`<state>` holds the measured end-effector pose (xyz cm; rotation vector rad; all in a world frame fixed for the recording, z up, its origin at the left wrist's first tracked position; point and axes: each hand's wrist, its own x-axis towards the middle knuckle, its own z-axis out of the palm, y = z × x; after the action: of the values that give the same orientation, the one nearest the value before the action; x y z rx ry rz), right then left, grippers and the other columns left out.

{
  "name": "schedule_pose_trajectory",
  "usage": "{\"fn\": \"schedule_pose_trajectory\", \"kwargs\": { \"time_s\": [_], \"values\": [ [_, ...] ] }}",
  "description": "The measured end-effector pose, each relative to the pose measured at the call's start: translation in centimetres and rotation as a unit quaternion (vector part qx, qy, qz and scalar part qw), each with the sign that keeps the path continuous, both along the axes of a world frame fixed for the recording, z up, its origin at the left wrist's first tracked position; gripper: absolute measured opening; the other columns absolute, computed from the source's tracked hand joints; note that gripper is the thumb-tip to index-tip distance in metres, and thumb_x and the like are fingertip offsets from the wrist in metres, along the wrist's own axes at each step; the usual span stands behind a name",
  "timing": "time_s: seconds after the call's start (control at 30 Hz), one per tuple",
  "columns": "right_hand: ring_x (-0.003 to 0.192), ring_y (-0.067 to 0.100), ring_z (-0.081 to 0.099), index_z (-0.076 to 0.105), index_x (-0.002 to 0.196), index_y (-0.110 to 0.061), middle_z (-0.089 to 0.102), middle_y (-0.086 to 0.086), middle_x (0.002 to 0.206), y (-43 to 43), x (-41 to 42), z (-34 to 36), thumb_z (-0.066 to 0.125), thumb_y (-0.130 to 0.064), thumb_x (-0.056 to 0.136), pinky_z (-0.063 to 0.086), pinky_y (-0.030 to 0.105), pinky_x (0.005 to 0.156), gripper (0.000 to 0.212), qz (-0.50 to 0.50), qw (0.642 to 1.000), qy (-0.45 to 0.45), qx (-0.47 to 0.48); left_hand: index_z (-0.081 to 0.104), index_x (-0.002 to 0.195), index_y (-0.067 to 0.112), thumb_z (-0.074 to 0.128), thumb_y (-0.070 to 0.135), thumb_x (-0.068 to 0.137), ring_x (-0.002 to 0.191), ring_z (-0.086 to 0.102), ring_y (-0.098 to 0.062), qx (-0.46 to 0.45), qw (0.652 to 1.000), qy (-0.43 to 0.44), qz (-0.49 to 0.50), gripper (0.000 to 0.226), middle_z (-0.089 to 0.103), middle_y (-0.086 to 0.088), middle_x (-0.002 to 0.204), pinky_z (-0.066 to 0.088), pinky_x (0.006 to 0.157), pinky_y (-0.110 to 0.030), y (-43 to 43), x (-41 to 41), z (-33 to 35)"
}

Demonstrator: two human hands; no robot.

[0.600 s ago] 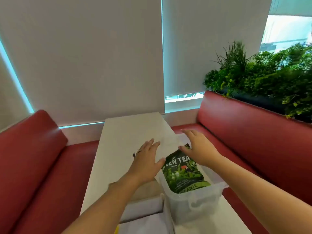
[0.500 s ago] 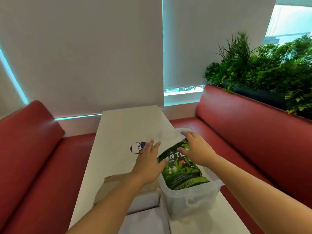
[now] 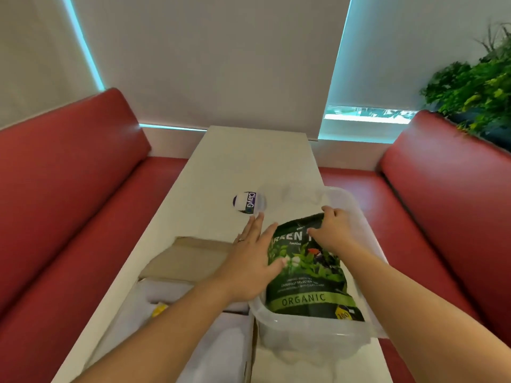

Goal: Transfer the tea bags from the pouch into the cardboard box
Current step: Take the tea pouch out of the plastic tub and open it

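A dark green tea pouch (image 3: 307, 275) marked ORGANIC lies face up in a clear plastic bin (image 3: 356, 337) on the white table. My right hand (image 3: 336, 233) is on the pouch's far end, with its fingers curled over the top edge. At the pouch's left edge lies my left hand (image 3: 249, 264), flat, fingers spread and thumb resting on the pouch's face. The cardboard box (image 3: 188, 261) stands open left of the bin, brown flap folded back and white inside. No loose tea bags are in view.
A clear lid with a round purple-and-white label (image 3: 247, 203) lies on the table (image 3: 257, 156) beyond the bin. Something small and yellow (image 3: 159, 309) sits in the box. Red bench seats (image 3: 69, 217) flank the table, and plants (image 3: 475, 89) stand at the back right.
Both hands have drawn back from the clear lid, which now lies on the table, onto the pouch. My right fingers have curled over its top edge. The view has tilted down.
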<state>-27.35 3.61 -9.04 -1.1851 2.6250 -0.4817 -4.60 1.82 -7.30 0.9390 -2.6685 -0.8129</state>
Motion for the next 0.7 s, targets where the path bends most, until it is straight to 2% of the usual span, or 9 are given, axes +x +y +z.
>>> {"fn": "schedule_pose_trajectory", "kwargs": {
  "time_s": [0.1, 0.23, 0.37, 0.47, 0.7],
  "values": [
    [0.128, 0.036, 0.031, 0.030, 0.140, -0.016, 0.034, 0.016, 0.140, -0.9, -0.1, -1.1, 0.061, -0.044, 0.082, 0.034, 0.047, 0.103, 0.072, 0.027, 0.997, 0.057, 0.050, 0.001, 0.151, 0.029, 0.042, 0.048, 0.094, 0.142, -0.022, -0.007, 0.004, 1.000, 0.003, 0.002, 0.072, -0.021, 0.008, 0.157, -0.002, 0.119, -0.039, 0.1, 0.1, 0.1],
    [0.130, 0.035, 0.027, 0.039, 0.136, -0.020, 0.032, 0.015, 0.142, -1.8, -0.1, -2.2, 0.053, -0.063, 0.078, 0.027, 0.048, 0.105, 0.074, 0.107, 0.967, 0.183, 0.142, 0.003, 0.150, 0.029, 0.044, 0.047, 0.094, 0.141, -0.021, -0.003, 0.005, 1.000, 0.009, 0.008, 0.072, -0.020, 0.008, 0.157, -0.003, 0.119, -0.035, 0.2, 0.1, 0.0],
    [0.128, 0.033, 0.027, 0.055, 0.126, -0.024, 0.031, 0.012, 0.140, -1.8, -0.9, -2.9, 0.050, -0.074, 0.074, 0.027, 0.046, 0.103, 0.072, 0.130, 0.947, 0.225, 0.189, 0.002, 0.151, 0.029, 0.042, 0.047, 0.095, 0.141, -0.021, -0.003, 0.005, 1.000, 0.002, 0.017, 0.071, -0.021, 0.010, 0.157, -0.002, 0.119, -0.036, 0.2, 0.2, -0.1],
    [0.122, 0.031, 0.031, 0.062, 0.116, -0.026, 0.037, 0.008, 0.131, -1.9, -1.2, -3.1, 0.054, -0.070, 0.075, 0.029, 0.045, 0.100, 0.061, 0.148, 0.946, 0.227, 0.180, 0.001, 0.150, 0.031, 0.041, 0.049, 0.095, 0.142, -0.020, -0.003, 0.009, 1.000, -0.001, 0.022, 0.071, -0.022, 0.012, 0.156, -0.002, 0.119, -0.036, 0.2, 0.3, -0.3],
    [0.119, 0.028, 0.036, 0.068, 0.110, -0.026, 0.049, 0.003, 0.123, -2.0, -1.3, -4.1, 0.055, -0.053, 0.085, 0.029, 0.042, 0.099, 0.039, 0.174, 0.952, 0.221, 0.124, 0.001, 0.150, 0.030, 0.041, 0.048, 0.095, 0.142, -0.020, -0.004, -0.001, 0.999, -0.009, 0.034, 0.070, -0.022, 0.012, 0.156, -0.002, 0.120, -0.039, 0.2, 0.2, -0.5]
  ]
}}
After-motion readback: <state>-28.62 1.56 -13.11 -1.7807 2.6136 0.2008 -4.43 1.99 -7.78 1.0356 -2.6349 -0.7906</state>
